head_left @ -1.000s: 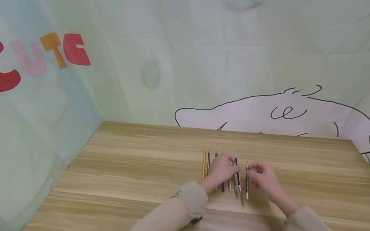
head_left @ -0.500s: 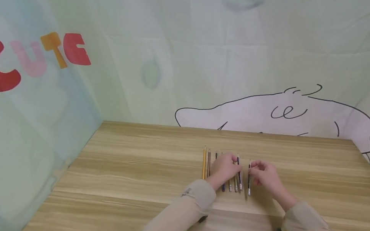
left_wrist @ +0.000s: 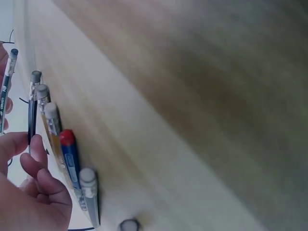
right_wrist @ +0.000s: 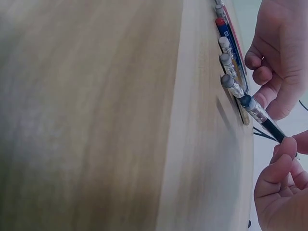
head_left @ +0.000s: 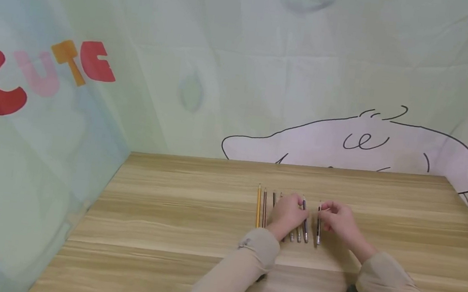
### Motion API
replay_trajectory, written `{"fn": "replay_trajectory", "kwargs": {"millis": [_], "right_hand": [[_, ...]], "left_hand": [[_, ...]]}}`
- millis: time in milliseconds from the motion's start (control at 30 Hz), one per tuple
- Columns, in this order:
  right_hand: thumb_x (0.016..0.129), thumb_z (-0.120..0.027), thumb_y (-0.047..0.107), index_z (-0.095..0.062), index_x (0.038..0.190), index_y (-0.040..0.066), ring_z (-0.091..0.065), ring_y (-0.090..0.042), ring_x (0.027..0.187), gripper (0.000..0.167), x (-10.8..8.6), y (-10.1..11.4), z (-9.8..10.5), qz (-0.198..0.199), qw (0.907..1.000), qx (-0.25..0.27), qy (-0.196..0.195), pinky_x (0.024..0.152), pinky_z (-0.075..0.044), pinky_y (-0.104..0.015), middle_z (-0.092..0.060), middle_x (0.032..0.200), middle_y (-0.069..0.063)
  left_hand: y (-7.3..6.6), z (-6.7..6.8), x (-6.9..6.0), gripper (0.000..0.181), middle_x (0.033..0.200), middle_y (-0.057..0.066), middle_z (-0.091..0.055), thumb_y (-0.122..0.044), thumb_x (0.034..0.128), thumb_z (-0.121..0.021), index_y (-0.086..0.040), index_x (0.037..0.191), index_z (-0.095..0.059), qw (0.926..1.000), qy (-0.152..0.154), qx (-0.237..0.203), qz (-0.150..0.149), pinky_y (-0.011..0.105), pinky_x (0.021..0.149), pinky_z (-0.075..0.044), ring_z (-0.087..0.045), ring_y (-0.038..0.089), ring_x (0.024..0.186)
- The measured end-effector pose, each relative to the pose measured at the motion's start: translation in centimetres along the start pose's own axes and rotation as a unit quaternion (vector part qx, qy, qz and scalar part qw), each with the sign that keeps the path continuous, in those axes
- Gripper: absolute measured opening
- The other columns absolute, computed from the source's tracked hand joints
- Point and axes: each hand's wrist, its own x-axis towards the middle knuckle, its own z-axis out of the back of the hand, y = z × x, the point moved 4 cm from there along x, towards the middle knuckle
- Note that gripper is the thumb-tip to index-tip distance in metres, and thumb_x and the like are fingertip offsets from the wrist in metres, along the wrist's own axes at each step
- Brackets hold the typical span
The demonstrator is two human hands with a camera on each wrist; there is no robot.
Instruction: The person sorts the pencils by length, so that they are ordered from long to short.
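Observation:
In the head view my left hand pinches a dark blue pencil at the right end of a row of pencils. Its eraser end lies close to the neighbouring ones. Just to the right, my right hand holds a black pencil between thumb and fingers, nearly upright in the picture and apart from the row. The right wrist view shows this pencil's dark eraser tip raised off the table. A yellow pencil and a dark red one lie at the row's left end. My left hand hides the middle pencils.
A blue pencil with a red end lies among several grey-eraser pencils beside the left hand. The wooden table extends around the row. A printed cloth hangs behind the table and on its left.
Both hands have shifted a little to the right with their pencils. The black pencil stands farther from the row and straighter. The dark blue pencil has also turned slightly straighter.

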Motion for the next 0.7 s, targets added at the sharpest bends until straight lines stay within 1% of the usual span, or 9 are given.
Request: {"fn": "replay_trajectory", "kwargs": {"millis": [200, 467, 567, 700], "right_hand": [[0.080, -0.052, 0.007, -0.048, 0.098, -0.007, -0.047, -0.008, 0.050, 0.023, 0.01, -0.29, 0.10, -0.008, 1.0000, 0.004, -0.002, 0.047, -0.041, -0.023, -0.050, 0.062, 0.002], [0.081, -0.052, 0.005, -0.047, 0.096, -0.007, -0.047, -0.008, 0.049, 0.020, -0.02, -0.29, 0.09, -0.001, 0.9999, 0.013, -0.003, 0.046, -0.041, -0.023, -0.049, 0.062, 0.003], [0.081, -0.052, 0.005, -0.047, 0.096, -0.007, -0.047, -0.008, 0.049, 0.020, -0.03, -0.28, 0.11, 0.004, 0.9999, 0.011, 0.000, 0.046, -0.041, -0.023, -0.050, 0.062, 0.004], [0.081, -0.051, 0.006, -0.047, 0.096, -0.007, -0.047, -0.008, 0.050, 0.020, 0.00, -0.42, 0.14, 0.002, 1.0000, 0.006, -0.001, 0.046, -0.041, -0.023, -0.050, 0.062, 0.004]], "left_hand": [[-0.18, -0.15, -0.04, 0.021, 0.062, -0.007, -0.050, -0.034, 0.0739, -0.065, -0.021, 0.087, -0.056, 0.9992, -0.010, 0.039, 0.001, 0.023, 0.046, -0.035, -0.044, 0.009, 0.051], [-0.56, -0.12, -0.12, 0.023, 0.073, -0.006, -0.057, -0.032, 0.0748, -0.065, -0.018, 0.092, -0.057, 0.9967, -0.026, 0.073, -0.026, 0.021, 0.050, -0.034, -0.047, 0.009, 0.057], [-0.62, -0.22, -0.13, 0.024, 0.074, -0.005, -0.058, -0.032, 0.0754, -0.064, -0.018, 0.094, -0.057, 0.9959, -0.025, 0.082, -0.028, 0.021, 0.050, -0.035, -0.048, 0.009, 0.057], [-0.71, -0.40, -0.12, 0.023, 0.074, -0.005, -0.058, -0.031, 0.0760, -0.064, -0.017, 0.093, -0.058, 0.9938, -0.023, 0.103, -0.035, 0.022, 0.051, -0.036, -0.048, 0.010, 0.058]]}}
